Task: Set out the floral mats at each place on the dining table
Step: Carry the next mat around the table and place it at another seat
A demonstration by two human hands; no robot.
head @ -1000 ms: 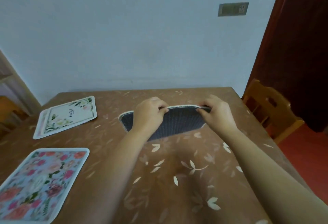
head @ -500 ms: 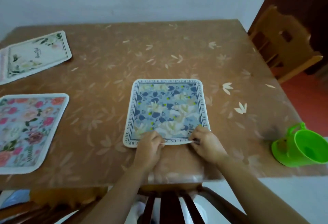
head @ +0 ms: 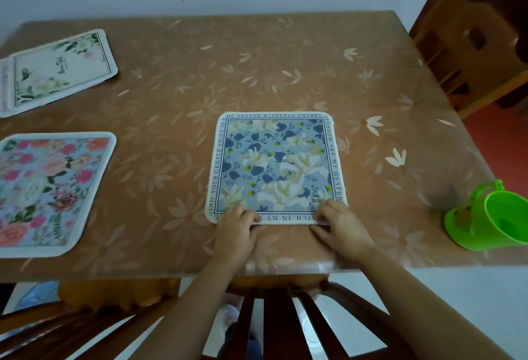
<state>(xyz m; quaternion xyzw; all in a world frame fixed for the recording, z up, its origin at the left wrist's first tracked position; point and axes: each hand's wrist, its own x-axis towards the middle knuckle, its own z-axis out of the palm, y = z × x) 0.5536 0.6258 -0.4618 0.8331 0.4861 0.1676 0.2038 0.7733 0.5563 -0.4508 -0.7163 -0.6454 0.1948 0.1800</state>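
Observation:
A blue floral mat (head: 275, 165) with a lettered white border lies flat, face up, on the brown table (head: 285, 74) near its front edge. My left hand (head: 237, 227) grips the mat's near left corner. My right hand (head: 341, 224) pinches the near right corner, thumb on top. A pink rose mat (head: 45, 191) lies flat at the left. Behind the rose mat, at the far left, rests a white mat with green leaves (head: 58, 69).
A green plastic cup (head: 494, 218) lies tipped on its side at the table's front right. A dark wooden chair back (head: 274, 322) stands right below the front edge. A light wooden chair (head: 468, 54) stands at the right side.
The blue mat was held up at the far side with its dark back showing; it now lies face up near the front edge. Both hands still hold its near edge.

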